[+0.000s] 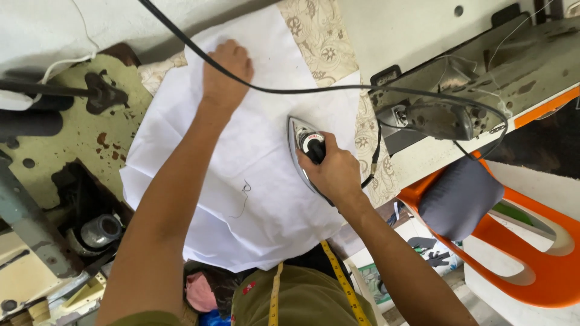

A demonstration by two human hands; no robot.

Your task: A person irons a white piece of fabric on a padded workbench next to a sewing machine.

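**Iron on white cloth, one hand pressing the fabric flat**

The right hand (333, 172) is closed around the black handle of an electric iron (307, 154), whose metal soleplate sits on a sheet of white cloth (254, 163). The iron's pointed tip faces away from the person, and its dial shows just ahead of the knuckles. The left hand (226, 69) lies on the far part of the same cloth, palm down with the fingers curled loosely, holding nothing, well apart from the right hand.

The white cloth spreads between and under both hands, over a patterned beige cover (320, 39) on the counter (90, 115). A small dark thread mark (243, 194) shows on the cloth, nearer the person than the iron and to its left. A black cord (266, 89) runs across the left wrist and loops off to the right past the iron.

To the right of the right hand sits a worn sewing machine (471, 90), and below it an orange plastic chair (531, 253) with a grey cushion (459, 196). A yellow measuring tape (341, 281) hangs around the person's neck, close under the right forearm.
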